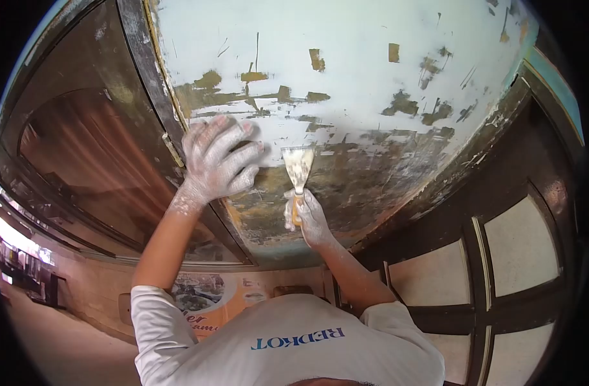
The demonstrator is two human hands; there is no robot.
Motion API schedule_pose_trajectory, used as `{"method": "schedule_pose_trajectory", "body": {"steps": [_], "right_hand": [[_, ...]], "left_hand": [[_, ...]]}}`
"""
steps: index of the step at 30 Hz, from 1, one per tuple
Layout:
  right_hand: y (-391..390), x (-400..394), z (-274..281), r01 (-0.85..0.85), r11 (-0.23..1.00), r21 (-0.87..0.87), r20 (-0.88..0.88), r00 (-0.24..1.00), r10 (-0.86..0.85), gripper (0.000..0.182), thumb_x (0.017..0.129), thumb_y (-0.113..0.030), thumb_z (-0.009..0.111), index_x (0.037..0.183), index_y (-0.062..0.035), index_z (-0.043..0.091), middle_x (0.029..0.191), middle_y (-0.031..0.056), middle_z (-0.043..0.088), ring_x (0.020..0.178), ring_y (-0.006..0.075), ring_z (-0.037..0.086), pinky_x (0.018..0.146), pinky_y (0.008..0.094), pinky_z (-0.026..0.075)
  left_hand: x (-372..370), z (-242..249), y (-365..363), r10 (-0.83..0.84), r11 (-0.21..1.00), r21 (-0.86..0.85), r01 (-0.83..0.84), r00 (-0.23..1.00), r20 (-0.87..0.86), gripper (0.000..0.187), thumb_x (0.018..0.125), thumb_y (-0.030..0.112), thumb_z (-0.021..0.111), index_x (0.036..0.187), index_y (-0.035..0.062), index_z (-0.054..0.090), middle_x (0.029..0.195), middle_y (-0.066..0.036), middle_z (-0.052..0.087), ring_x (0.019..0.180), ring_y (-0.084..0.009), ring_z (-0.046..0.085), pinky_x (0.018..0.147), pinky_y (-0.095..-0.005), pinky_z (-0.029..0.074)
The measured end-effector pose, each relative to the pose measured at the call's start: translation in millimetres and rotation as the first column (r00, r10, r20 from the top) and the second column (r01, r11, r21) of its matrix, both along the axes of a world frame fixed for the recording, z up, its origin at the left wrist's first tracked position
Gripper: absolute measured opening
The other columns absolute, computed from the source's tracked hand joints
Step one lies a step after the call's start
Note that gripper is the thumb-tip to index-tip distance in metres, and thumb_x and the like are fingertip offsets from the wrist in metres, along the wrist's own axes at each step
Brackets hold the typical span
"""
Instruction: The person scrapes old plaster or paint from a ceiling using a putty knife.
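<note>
My right hand (312, 219), coated in white dust, grips the yellowish handle of a putty knife (299, 168). Its wide blade, smeared with white, points up with the edge against the wall (359, 96). Pale paint covers the wall's upper part, while dark brown patches show through lower down. To the left, my left hand (220, 157) is spread over the wall beside the door frame, fingers apart and nothing in them. White powder covers it down to the wrist.
A dark wooden frame (154, 77) with a glazed panel and a brown curtain (101, 148) borders the wall on the left. On the right stands a dark panelled door (478, 270) with pale panels. A printed orange banner (243, 293) lies low behind my shirt.
</note>
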State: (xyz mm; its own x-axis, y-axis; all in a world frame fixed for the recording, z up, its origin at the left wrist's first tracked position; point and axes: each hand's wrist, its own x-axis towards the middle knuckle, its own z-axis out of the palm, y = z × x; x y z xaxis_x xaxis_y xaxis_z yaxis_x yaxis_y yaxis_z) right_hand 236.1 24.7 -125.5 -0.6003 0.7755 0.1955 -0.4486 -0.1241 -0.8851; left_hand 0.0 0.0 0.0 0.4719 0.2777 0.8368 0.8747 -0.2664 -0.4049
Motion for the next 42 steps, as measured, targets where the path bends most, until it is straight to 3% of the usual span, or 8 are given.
{"method": "schedule_pose_trajectory", "body": {"steps": [5,11,17,21,27,33,36,42], "right_hand": [[-4.9,-1.0,-7.2,0.115,0.993,-0.012,0.060,0.992,-0.115,0.033,0.100,-0.038,0.044,0.110,-0.0066,0.049,0.068,0.0031,0.056,0.042,0.0072,0.044,0.040,0.0189,0.037],[-4.7,-8.4,16.5,0.155,0.983,0.097,0.175,0.970,-0.170,0.032,0.100,-0.038,0.045,0.098,-0.0059,0.050,0.059,0.0002,0.050,0.043,0.0063,0.042,0.041,0.0204,0.034],[-2.6,-13.9,-48.4,0.224,0.969,-0.101,-0.025,0.974,-0.227,0.025,0.096,-0.032,0.055,0.096,-0.0084,0.050,0.055,0.0027,0.049,0.038,0.0115,0.041,0.034,0.0235,0.033],[-12.0,-17.3,37.9,0.125,0.992,-0.020,0.042,0.991,-0.125,0.023,0.102,-0.030,0.044,0.098,-0.0068,0.048,0.060,-0.0011,0.046,0.050,0.0065,0.044,0.046,0.0227,0.035],[-18.9,-17.2,2.2,0.164,0.981,-0.103,0.001,0.986,-0.164,0.028,0.097,-0.038,0.053,0.097,-0.0103,0.048,0.052,0.0026,0.047,0.037,0.0108,0.041,0.034,0.0233,0.030],[-27.1,-22.9,61.6,0.183,0.975,0.125,0.094,0.976,-0.195,0.027,0.102,-0.034,0.042,0.106,-0.0084,0.049,0.062,-0.0015,0.048,0.045,0.0049,0.037,0.040,0.0203,0.031],[-23.2,-11.2,45.1,0.117,0.992,-0.055,-0.114,0.986,-0.122,0.035,0.102,-0.038,0.039,0.114,-0.0067,0.050,0.070,-0.0022,0.049,0.052,0.0040,0.038,0.045,0.0186,0.032],[-11.1,10.0,-19.1,0.263,0.963,0.063,0.041,0.963,-0.266,0.033,0.100,-0.033,0.045,0.117,-0.0042,0.046,0.077,-0.0012,0.048,0.065,0.0054,0.046,0.059,0.0222,0.039]], "left_hand": [[12.5,85.4,-6.6,0.300,0.952,-0.041,-0.302,0.952,-0.057,0.047,0.084,0.045,0.059,0.129,0.0308,0.058,0.147,-0.007,0.040,0.139,-0.0355,0.028,0.109,-0.0600,0.018],[7.3,150.3,2.0,0.319,0.947,0.041,-0.317,0.924,-0.210,0.055,0.083,0.048,0.059,0.137,0.0383,0.048,0.152,-0.003,0.032,0.142,-0.0327,0.022,0.109,-0.0636,0.019],[7.5,144.7,4.0,0.316,0.949,0.037,-0.314,0.933,-0.173,0.055,0.083,0.046,0.060,0.136,0.0375,0.049,0.152,-0.003,0.033,0.141,-0.0320,0.024,0.110,-0.0607,0.020],[7.6,143.5,3.8,0.334,0.942,0.050,-0.331,0.927,-0.168,0.056,0.082,0.046,0.061,0.136,0.0379,0.049,0.152,-0.003,0.033,0.141,-0.0312,0.025,0.111,-0.0582,0.021],[2.2,143.2,6.2,0.319,0.948,0.075,-0.310,0.931,-0.178,0.056,0.082,0.046,0.060,0.136,0.0376,0.049,0.151,-0.003,0.033,0.141,-0.0313,0.026,0.110,-0.0591,0.023],[6.0,140.9,2.8,0.328,0.945,0.067,-0.321,0.929,-0.170,0.055,0.084,0.045,0.057,0.138,0.0366,0.047,0.151,-0.003,0.033,0.140,-0.0315,0.027,0.109,-0.0589,0.024],[5.1,140.9,3.9,0.327,0.945,0.064,-0.321,0.929,-0.174,0.056,0.083,0.046,0.058,0.138,0.0382,0.047,0.152,-0.003,0.033,0.141,-0.0308,0.025,0.110,-0.0589,0.024],[5.4,139.4,4.3,0.332,0.943,0.065,-0.326,0.930,-0.158,0.056,0.083,0.048,0.058,0.138,0.0400,0.046,0.152,0.000,0.032,0.141,-0.0296,0.026,0.111,-0.0584,0.023]]}}
